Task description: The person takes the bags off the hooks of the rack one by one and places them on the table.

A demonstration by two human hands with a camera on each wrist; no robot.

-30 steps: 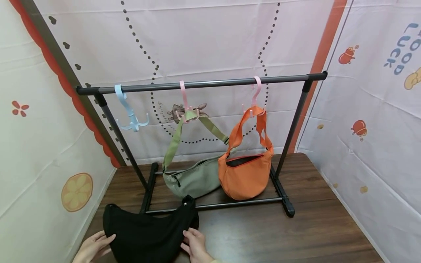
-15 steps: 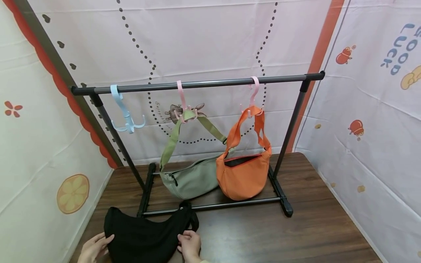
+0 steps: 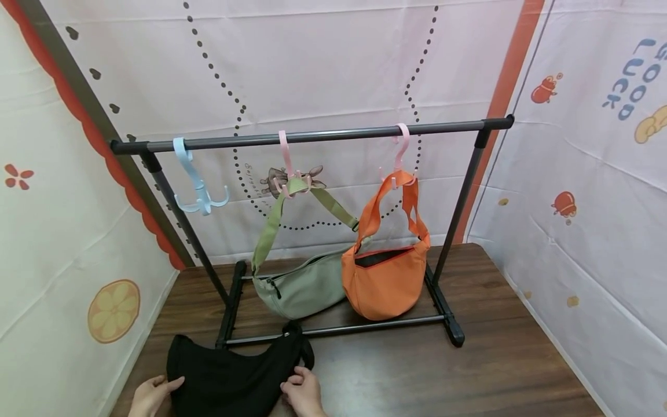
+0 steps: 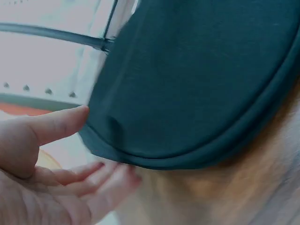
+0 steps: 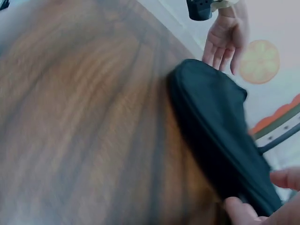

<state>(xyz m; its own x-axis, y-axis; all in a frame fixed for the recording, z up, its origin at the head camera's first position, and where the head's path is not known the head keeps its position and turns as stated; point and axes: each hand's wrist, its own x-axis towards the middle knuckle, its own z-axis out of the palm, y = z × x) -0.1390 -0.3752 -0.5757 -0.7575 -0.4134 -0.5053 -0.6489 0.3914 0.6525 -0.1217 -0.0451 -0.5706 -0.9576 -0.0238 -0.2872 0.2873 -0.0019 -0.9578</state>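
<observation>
A black shoulder bag (image 3: 224, 376) is at the front left of the table, its curved lower edge close over the wood in the left wrist view. My left hand (image 3: 151, 397) is at the bag's left end, the thumb at its edge and the other fingers loosely extended below, thumb and fingers spread apart. At the other end, my right hand (image 3: 304, 394) pinches the bag; in the right wrist view a thumb and fingertips (image 5: 239, 208) lie on either side of it. A short black strap loop (image 3: 307, 353) shows just above the right hand.
Behind stands a black rack (image 3: 333, 136). A blue hook (image 3: 200, 191) hangs bare at its left. Pink hooks hold a green bag (image 3: 307, 286) and an orange bag (image 3: 388, 284). Printed cloth walls (image 3: 78, 231) close in the wooden table (image 3: 417, 370).
The black bag has sunk slightly lower in view, with both hands still at its ends. The right hand has shifted a little left. The head view has shifted slightly.
</observation>
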